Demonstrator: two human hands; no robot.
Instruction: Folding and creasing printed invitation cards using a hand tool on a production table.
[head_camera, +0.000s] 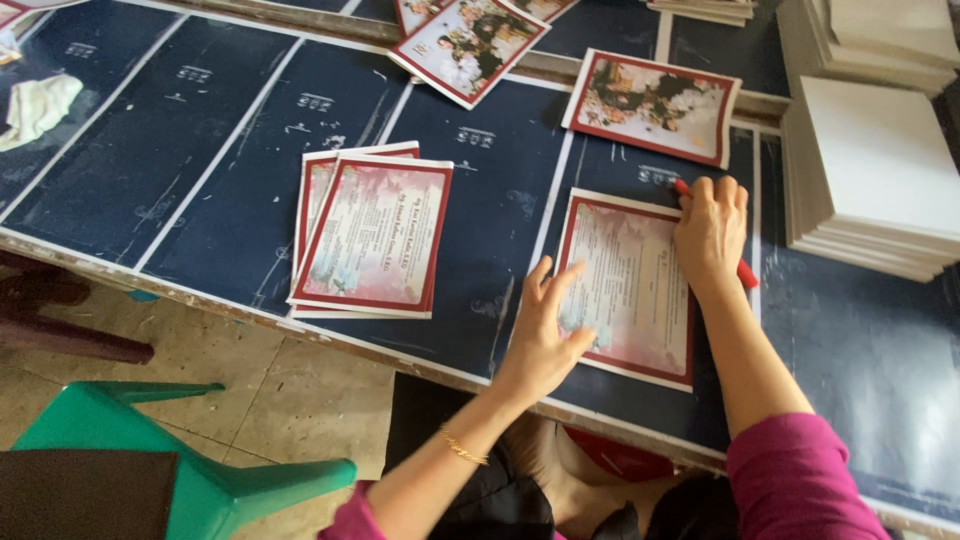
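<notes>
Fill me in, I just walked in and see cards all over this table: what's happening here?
A person sits at a dark blue work table. The left hand presses flat on a red-bordered printed card, while the right hand rests at the card's upper right corner, gripping a red tool. A small pile of similar cards lies to the left, picture cards lie farther back, and stacks of white boards sit to the right.

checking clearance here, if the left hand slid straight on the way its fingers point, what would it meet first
The left hand points up-right across the red-bordered card it rests on; the right hand at the card's top corner looks first in line, though depth is unclear.
</notes>
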